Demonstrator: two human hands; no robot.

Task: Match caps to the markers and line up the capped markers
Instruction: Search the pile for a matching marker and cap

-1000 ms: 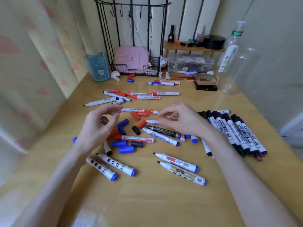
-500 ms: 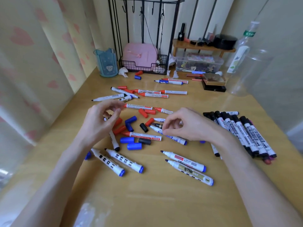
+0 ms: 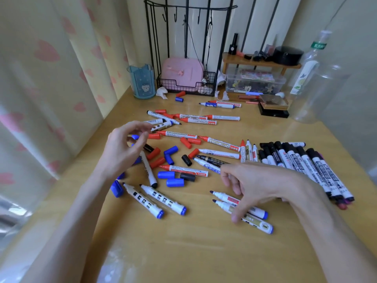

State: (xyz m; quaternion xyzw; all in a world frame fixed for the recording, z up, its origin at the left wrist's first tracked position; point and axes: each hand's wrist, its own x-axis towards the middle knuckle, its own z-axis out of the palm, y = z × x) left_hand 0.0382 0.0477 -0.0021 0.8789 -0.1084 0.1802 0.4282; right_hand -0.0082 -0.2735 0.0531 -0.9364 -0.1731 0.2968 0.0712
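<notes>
Loose red, blue and black caps and uncapped markers lie scattered across the middle of the yellow table. A row of black-capped markers lies at the right. My left hand hovers over the left caps, and a blue cap shows between its curled fingers and thumb. Nearer to me, my right hand has its fingers spread downward over two uncapped blue-ended markers, with the thumb lying on the nearer one. Two more blue-ended markers lie at the front left.
At the back stand a blue cup, a black wire rack with a pink case, a clear storage box under a wooden shelf, a black box and a clear plastic bottle. A curtain hangs along the left edge.
My right hand has moved from the markers in the middle toward me, down over the two blue-ended markers at the front. My left hand has stayed over the left caps.
</notes>
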